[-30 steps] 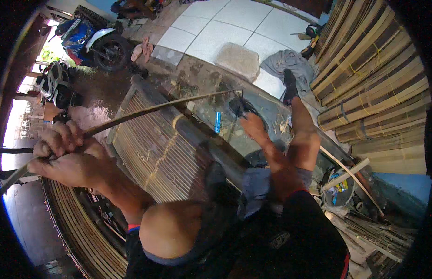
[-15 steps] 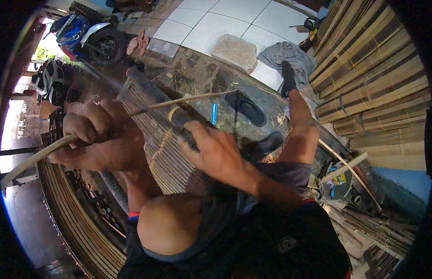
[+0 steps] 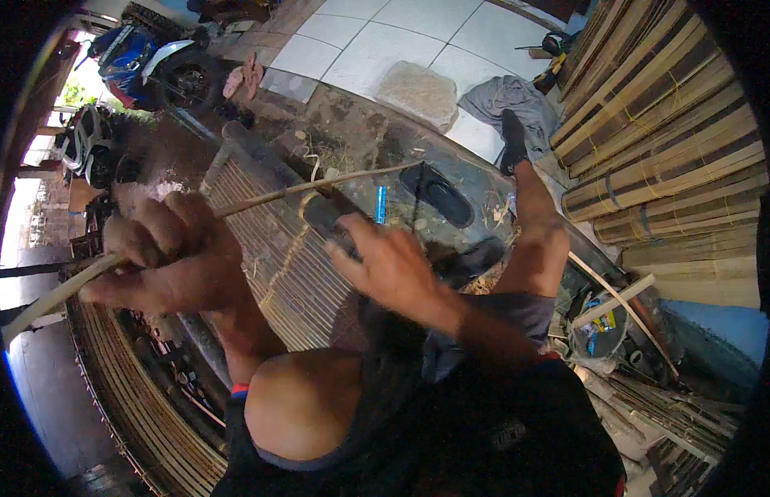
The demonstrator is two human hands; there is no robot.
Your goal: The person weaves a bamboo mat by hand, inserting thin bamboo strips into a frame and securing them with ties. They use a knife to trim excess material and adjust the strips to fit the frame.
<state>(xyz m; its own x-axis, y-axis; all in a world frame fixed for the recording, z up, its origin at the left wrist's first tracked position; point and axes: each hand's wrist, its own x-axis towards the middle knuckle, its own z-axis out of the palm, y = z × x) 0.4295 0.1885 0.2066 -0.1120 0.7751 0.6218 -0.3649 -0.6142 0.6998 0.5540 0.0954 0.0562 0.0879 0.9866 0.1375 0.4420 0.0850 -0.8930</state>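
Observation:
My left hand [image 3: 165, 257] is closed around a long, thin bamboo strip [image 3: 273, 195]. One end of the strip sticks out past the fist at the far left; the other reaches right, above a black sandal [image 3: 437, 195]. My right hand [image 3: 397, 269] is curled just below the strip. From its fingers a dark, narrow blade, apparently a knife [image 3: 345, 204], points up toward the strip; its handle is hidden in the hand. A pale curled shaving [image 3: 315, 164] shows beside the strip there. Under both hands lies a slatted bamboo bench [image 3: 298, 282] with a thick pole [image 3: 265, 166] along its edge.
Rolled bamboo blinds [image 3: 667, 166] lean at the right. A flat stone [image 3: 416, 95] and a grey cloth [image 3: 509, 108] lie on the white tiles. A blue lighter-like object [image 3: 381, 204] is on the ground. Motorcycles [image 3: 157, 70] stand at the upper left; a bucket [image 3: 596, 335] holds scraps.
My right hand has shifted slightly right and down, baring the blade near the strip. A curled shaving now shows there. My left hand keeps its hold, having moved slightly.

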